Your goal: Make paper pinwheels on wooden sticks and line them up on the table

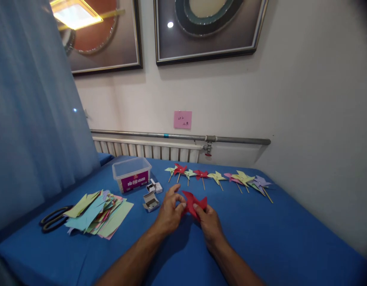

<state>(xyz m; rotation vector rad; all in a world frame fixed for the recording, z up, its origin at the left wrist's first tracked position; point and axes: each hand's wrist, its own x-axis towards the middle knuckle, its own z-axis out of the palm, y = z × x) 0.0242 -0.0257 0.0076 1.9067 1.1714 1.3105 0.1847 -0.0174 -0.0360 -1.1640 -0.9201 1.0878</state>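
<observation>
A red paper pinwheel with folded blades is held above the blue-covered table, between my two hands. My right hand grips it from the right, its thumb pressed on the paper. At the pinwheel's left edge, my left hand pinches with thumb and index finger while its other fingers stay raised. No stick shows on this pinwheel. Just left of my left hand sits a small opened box with its flap up; its contents are too small to make out. Behind it is another small white box.
Several finished pinwheels on sticks, including a red one and a purple one, line the table's back. A clear plastic tub stands left. Before it lie a pile of coloured paper and black-handled scissors. A blue curtain hangs left.
</observation>
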